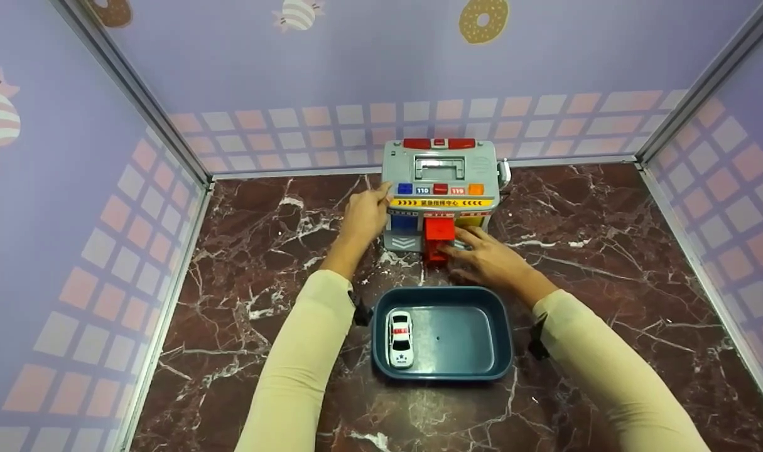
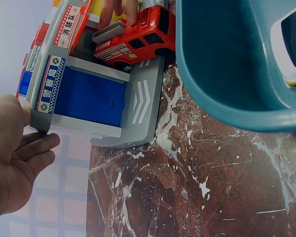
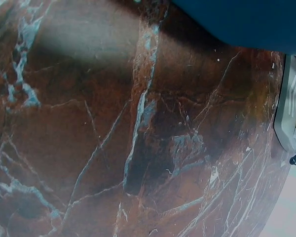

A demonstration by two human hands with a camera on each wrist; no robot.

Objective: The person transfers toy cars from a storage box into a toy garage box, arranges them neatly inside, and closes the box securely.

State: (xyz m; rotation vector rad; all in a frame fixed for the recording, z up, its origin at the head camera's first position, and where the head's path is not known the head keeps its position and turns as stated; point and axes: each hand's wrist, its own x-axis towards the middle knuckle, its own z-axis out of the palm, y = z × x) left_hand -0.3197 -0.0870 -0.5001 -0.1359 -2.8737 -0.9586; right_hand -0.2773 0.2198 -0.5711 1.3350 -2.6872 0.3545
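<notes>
A grey toy emergency station (image 1: 441,169) stands against the back wall. My left hand (image 1: 365,216) grips its left front corner; the left wrist view shows this hand (image 2: 12,153) at the roof edge, lower fingers curled. At the middle bay, my right hand (image 1: 491,260) holds a red toy fire truck (image 1: 441,232) from the right side. In the left wrist view the fire truck (image 2: 143,37) has its rear at the bay opening, with fingers (image 2: 130,10) on its top. The right wrist view does not show the right hand.
In front of the station sits a dark teal tray (image 1: 444,376) with a white toy police car (image 1: 401,339) at its left side. A blue bay door (image 2: 89,98) is left of the truck. Patterned walls (image 1: 419,75) enclose the marbled tabletop (image 1: 249,301).
</notes>
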